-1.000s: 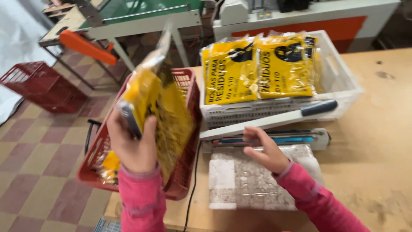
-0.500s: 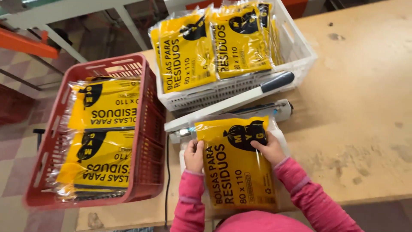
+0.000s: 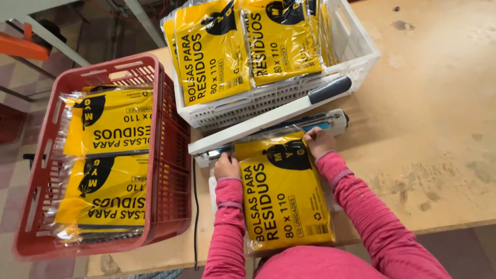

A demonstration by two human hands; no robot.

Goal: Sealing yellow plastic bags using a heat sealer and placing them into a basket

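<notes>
A yellow plastic-wrapped packet of bags (image 3: 284,199) lies flat on the wooden table in front of me, its clear top edge tucked under the raised arm of a white heat sealer (image 3: 268,121). My left hand (image 3: 227,166) pinches the packet's top left corner. My right hand (image 3: 318,141) holds the top right corner beside the sealer's bar. Both sleeves are pink.
A red plastic crate (image 3: 165,150) on my left holds two or more flat yellow packets. A white crate (image 3: 361,49) behind the sealer holds several upright yellow packets. A black cord (image 3: 195,206) runs down the table's left side. The table (image 3: 439,119) extends to the right.
One second ago my left hand held a packet up over the red crate. Since then a packet has been laid on the table, and both hands have slid its top edge under the sealer arm.
</notes>
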